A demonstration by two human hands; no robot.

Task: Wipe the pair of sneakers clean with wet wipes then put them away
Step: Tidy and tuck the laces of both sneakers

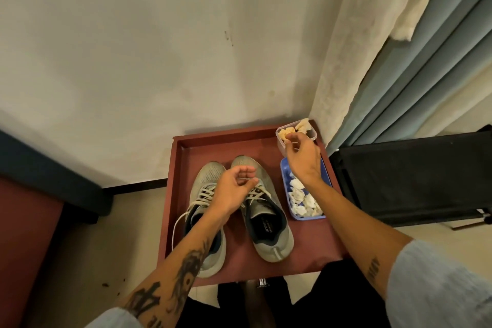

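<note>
Head view, looking down. Set side by side in the middle of the red-brown worktop (306, 237), toes toward the wall and heels toward the body: left-side sneaker (209, 176) and right-side sneaker (271, 237), grey mesh with dark linings, one long lace trailing off the left-side one. Probably placed so for reaching both uppers and both openings without turning anything. Fenced in by the worktop's raised rim, handy against drips and strays.

Left grip (234, 186) above the laces of the right-side sneaker, forearm crossing over the left-side one, fingers curled, thumb close to a pale lace strand. Cannot tell whether pinching that lace or merely hovering over it. Likely there to steady the shoe next due for wiping.

Right grip (302, 157) out at the far right corner, thumb and forefinger pressed together on a yellowish wet wipe (286, 137) inside the clear tub (312, 133). Reads as fetching a fresh wipe. Tub parked at the back, out of the wiping zone yet within one reach.

Just nearer than the tub: blue tray (308, 218), full of crumpled white wipes (300, 202), apparently the discard bin, kept beside the supply for a short drop-and-take path.

Judged stage: wiping under way, putting away not yet begun.
</note>
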